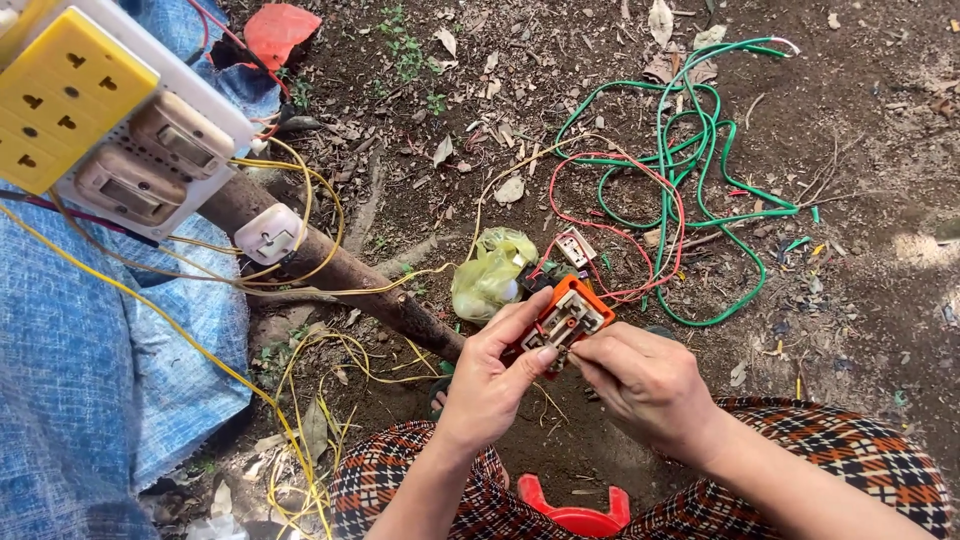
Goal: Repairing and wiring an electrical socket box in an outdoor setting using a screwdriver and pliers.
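We see bright daylight, soft shadows on the soil [860, 180], sharp centre focus, and slight wide-angle edge distortion.

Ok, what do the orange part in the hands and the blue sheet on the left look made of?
Orange switch part, pinched by the left hand and right hand: moulded plastic by its look, smooth and slightly glossy, with metal-looking contacts inside. Blue sheet: probably woven plastic tarpaulin, going by the fine grid texture and soft creases.

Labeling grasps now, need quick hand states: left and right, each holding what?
Left hand: closed, fingers holding the orange switch module.
Right hand: fingers pinched at the module's lower edge; whether they hold something small cannot be told.
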